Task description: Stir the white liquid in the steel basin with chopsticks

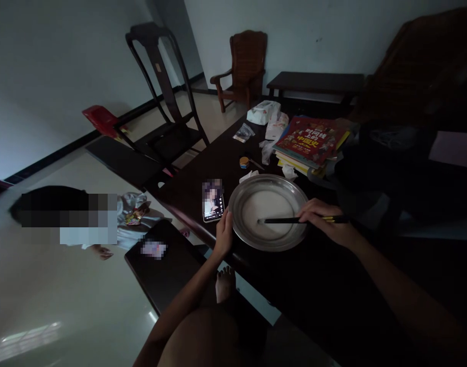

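Note:
A wide metal bowl (239, 232) stands on the dark table, holding a whitish mixture (269, 206) that looks liquid or pasty. My left hand (224, 233) grips the bowl's left rim, its fingers partly hidden at the side. Black chopsticks with gold bands (283, 220) lie nearly level in my right hand (325, 219), which is closed around them over the right rim. Their tips reach into the mixture near the middle of the bowl. Just left of the bowl a lit phone (213, 201) rests on the table, close to my left hand.
Behind the bowl are a small jar (244, 162), plastic bags (263, 112) and a stack of books (310, 142). A person (99, 219) is at the left beside a dark bench (157, 270). A tall wooden chair (168, 102) stands past the table's left edge.

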The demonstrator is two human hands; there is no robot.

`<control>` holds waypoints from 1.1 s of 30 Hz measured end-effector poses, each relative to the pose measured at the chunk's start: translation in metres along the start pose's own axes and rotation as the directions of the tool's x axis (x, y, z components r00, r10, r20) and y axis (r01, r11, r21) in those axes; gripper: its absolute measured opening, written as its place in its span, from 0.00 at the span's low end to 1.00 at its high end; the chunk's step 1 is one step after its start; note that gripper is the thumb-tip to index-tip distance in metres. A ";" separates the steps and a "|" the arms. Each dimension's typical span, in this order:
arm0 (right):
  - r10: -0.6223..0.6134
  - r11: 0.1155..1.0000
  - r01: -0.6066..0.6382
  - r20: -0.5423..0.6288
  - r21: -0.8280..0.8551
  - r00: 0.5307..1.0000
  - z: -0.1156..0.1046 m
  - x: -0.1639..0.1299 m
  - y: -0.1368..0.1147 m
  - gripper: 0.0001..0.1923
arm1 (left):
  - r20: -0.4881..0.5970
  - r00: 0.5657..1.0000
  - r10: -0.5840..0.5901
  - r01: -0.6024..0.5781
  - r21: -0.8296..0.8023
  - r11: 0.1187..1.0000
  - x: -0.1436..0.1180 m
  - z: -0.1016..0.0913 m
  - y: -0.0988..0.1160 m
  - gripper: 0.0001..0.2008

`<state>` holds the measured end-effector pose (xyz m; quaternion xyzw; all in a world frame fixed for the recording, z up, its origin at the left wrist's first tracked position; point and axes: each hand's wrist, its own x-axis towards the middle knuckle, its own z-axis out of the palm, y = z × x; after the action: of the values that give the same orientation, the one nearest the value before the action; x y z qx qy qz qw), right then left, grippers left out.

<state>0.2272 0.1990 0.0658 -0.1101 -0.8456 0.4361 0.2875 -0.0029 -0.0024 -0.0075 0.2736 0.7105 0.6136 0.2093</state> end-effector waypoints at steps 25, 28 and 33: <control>0.007 1.000 -0.011 -0.123 -0.027 0.992 -0.005 0.003 0.004 0.13 | -0.001 1.000 0.008 -0.008 0.006 1.000 0.001 0.001 0.004 0.32; 0.020 0.999 -0.017 -0.097 0.034 0.995 -0.007 0.002 0.004 0.18 | 0.008 1.000 0.014 -0.014 0.011 1.000 0.001 0.002 0.003 0.32; -0.004 1.000 0.004 -0.032 -0.014 0.999 -0.003 0.002 0.004 0.09 | 0.003 1.000 0.007 -0.007 0.006 1.000 0.001 0.002 0.004 0.31</control>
<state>0.2273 0.2039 0.0650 -0.1173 -0.8442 0.4278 0.3011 -0.0018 0.0004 -0.0043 0.2775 0.7112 0.6118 0.2074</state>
